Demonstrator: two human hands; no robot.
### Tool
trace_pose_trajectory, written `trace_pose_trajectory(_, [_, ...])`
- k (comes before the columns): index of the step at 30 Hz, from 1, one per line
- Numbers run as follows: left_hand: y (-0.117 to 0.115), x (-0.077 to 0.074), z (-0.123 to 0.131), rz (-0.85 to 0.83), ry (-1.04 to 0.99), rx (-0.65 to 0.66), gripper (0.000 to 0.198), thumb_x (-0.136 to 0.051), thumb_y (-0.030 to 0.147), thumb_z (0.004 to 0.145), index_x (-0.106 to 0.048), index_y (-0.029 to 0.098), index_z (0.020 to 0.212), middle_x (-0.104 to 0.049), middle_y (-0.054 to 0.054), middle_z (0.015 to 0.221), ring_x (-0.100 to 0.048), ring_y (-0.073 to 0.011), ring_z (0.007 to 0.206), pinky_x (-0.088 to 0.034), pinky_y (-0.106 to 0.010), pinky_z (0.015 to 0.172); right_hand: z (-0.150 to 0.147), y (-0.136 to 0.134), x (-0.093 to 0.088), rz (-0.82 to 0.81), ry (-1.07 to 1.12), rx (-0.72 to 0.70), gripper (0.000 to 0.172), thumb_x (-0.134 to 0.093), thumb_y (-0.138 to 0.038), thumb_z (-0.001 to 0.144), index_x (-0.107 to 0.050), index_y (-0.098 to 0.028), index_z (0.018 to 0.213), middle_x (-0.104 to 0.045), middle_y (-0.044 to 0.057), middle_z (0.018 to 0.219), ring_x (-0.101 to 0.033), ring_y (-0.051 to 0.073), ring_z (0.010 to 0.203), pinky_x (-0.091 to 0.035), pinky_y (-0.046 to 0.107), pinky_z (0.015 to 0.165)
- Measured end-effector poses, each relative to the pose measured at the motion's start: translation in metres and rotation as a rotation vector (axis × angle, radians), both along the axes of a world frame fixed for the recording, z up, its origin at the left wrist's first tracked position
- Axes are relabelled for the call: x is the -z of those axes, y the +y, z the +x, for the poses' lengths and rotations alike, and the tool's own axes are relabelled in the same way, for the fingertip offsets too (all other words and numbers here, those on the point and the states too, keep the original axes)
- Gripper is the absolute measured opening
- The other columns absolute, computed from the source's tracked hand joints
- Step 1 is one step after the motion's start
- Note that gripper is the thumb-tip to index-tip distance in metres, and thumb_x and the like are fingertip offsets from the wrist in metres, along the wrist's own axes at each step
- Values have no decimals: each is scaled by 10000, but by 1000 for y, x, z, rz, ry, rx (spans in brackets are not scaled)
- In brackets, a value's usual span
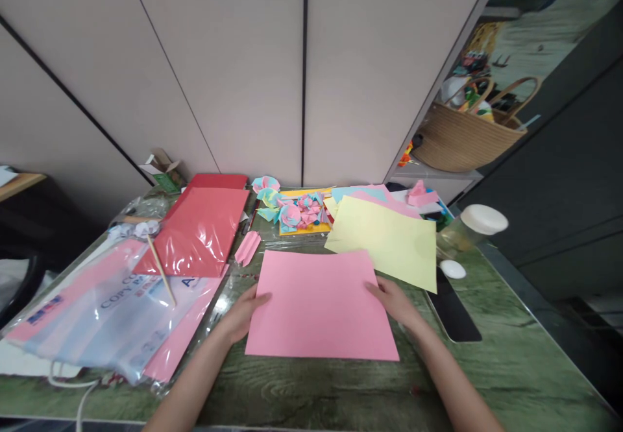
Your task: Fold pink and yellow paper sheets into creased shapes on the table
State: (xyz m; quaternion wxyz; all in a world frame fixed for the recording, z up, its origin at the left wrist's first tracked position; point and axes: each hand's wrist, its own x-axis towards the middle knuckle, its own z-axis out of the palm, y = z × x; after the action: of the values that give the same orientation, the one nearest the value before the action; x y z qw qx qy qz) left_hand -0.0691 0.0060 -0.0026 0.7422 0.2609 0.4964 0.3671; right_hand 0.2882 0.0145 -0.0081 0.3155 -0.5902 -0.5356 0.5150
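A flat pink sheet of paper (321, 309) is held by its two short sides above the green table, close in front of me. My left hand (243, 312) grips the left edge, thumb on top and fingers hidden underneath. My right hand (393, 299) pinches the right edge in the same way. Behind the sheet lies a yellow sheet of paper (389, 234), near my right hand. A small folded pink paper piece (248, 248) rests beyond the sheet's upper left corner.
Folded paper flowers (302, 213) sit at the back. Red packs of paper (204, 224) and a plastic copy-paper bag (121, 302) with a wooden stick (161, 270) cover the left. A black phone (455, 312), a white-lidded jar (470, 228) and a woven basket (470, 133) are right.
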Motion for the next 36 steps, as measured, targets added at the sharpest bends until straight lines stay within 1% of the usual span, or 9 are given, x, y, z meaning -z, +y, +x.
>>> trace_pose_trajectory(6, [4,-3,3,46,-8,-35,531,-762,286,644,-572,155,1123,-690,-114,1049,-648,-291,970,-477,-411,875,-2,0,-12,63,36,26,488,-510,-522,800,-630,-135,1073,-695,88,970,-614,252,879,-477,358,756])
trace_pose_trajectory(14, [11,1,6,59,23,-38,521,-783,295,614,-591,127,1068,-698,-131,1008,-662,-293,917,-491,-405,829,-2,10,4,73,-80,92,445,-571,-540,728,-676,-156,927,-717,84,933,-631,286,864,-477,374,742])
trace_pose_trajectory(20, [13,1,7,73,29,-41,523,-783,300,609,-590,144,1070,-696,-117,1016,-660,-285,924,-497,-389,811,0,12,4,125,-163,82,432,-519,-516,773,-657,-168,988,-705,71,1011,-641,258,877,-476,341,749])
trace_pose_trajectory(22, [15,2,8,70,38,-42,514,-784,302,602,-599,138,1052,-702,-118,991,-667,-282,899,-499,-385,797,0,12,5,144,-225,92,404,-510,-509,779,-659,-178,956,-711,63,970,-643,251,854,-472,335,740])
trace_pose_trajectory(25, [15,5,6,63,56,-54,497,-782,306,596,-610,132,1029,-706,-116,962,-672,-272,876,-501,-370,788,4,11,6,158,-356,129,361,-508,-525,770,-651,-196,810,-707,45,752,-636,238,704,-456,324,654])
trace_pose_trajectory(28, [13,8,0,60,84,-91,460,-767,309,620,-607,143,1018,-698,-105,990,-663,-240,911,-497,-318,792,21,8,2,158,-501,190,349,-480,-537,782,-620,-218,776,-645,12,585,-595,211,562,-425,307,587])
trace_pose_trajectory(30, [10,8,-6,52,109,-113,468,-750,319,650,-589,162,1061,-691,-96,1010,-660,-219,917,-500,-289,762,41,7,-3,163,-612,267,344,-457,-523,795,-610,-220,853,-638,18,599,-593,213,566,-415,310,592])
trace_pose_trajectory(34, [4,1,-15,46,130,-106,533,-723,334,695,-534,181,1169,-682,-103,1030,-662,-221,913,-511,-296,723,89,7,-11,195,-843,489,468,-420,-490,802,-546,-151,1099,-657,142,862,-606,295,778,-412,385,678])
trace_pose_trajectory(36, [2,-3,-18,51,129,-98,537,-721,333,698,-533,182,1179,-673,-109,1060,-656,-226,940,-511,-310,755,108,9,-9,193,-905,542,526,-442,-485,785,-516,-126,1162,-637,194,965,-597,323,855,-414,408,698])
